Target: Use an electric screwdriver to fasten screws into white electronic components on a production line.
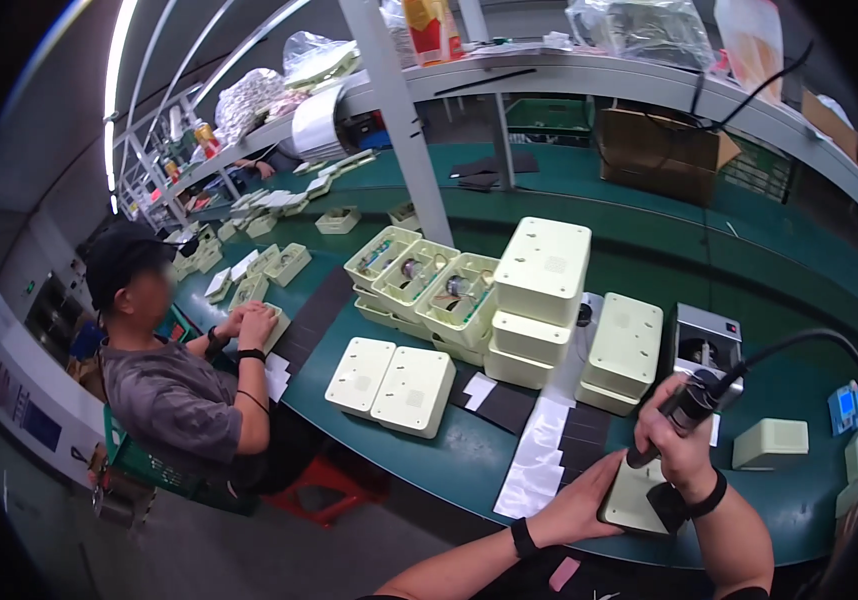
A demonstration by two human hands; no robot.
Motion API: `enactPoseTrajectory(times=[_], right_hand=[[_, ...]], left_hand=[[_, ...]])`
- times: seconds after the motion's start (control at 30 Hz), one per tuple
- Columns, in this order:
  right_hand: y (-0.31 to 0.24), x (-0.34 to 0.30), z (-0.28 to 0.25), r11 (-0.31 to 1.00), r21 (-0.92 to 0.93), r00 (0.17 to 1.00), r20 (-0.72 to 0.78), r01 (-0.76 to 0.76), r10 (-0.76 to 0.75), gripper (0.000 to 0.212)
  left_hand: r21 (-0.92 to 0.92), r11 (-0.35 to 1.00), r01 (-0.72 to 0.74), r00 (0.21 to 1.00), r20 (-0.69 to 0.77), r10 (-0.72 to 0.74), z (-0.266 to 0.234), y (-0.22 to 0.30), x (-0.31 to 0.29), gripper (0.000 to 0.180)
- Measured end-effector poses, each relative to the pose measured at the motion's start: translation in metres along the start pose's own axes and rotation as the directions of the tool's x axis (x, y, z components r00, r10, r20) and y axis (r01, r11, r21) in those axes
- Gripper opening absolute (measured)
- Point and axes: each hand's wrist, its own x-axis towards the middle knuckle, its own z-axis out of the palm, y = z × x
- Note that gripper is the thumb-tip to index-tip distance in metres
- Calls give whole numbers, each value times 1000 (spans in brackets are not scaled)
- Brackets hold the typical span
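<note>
A cream plastic box (631,508) lies on the green bench close in front of me, its flat face with small holes turned up. My left hand (579,503) grips the box along its left side and steadies it. In my right hand (677,450) is a black corded electric screwdriver (693,402), held upright with its tip end down at the box's top face; the very tip is hidden by my fingers. A dark piece covers part of the box's right side, below my right wrist. Beyond the screwdriver stands a grey metal screw feeder (704,340) with a dark opening.
Stacked cream boxes (541,270) and open housings with wires (459,295) fill the middle. Two closed boxes (412,390) sit left of white sheets (534,455). Another box (771,443) stands right. A co-worker (174,370) sits left. The screwdriver's cable (829,337) arches right.
</note>
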Motion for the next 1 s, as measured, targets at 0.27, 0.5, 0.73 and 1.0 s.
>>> enactPoseTrajectory(times=[0.27,0.5,0.73,1.0], right_hand=[[-54,15,-29,978,13,958,-204,208,-201,18],[-71,36,-62,924,-230,896,-259,307,-362,20],[-49,36,-70,956,-239,938,-260,168,-230,21],[-71,-38,-15,992,67,994,-22,104,-103,38]], left_hand=[[-23,999,-37,998,46,38,-14,0,17,99],[120,991,57,996,56,-64,-14,2,15,107],[165,983,78,993,74,-91,-5,3,13,109],[137,985,102,993,50,-110,-12,3,10,110]])
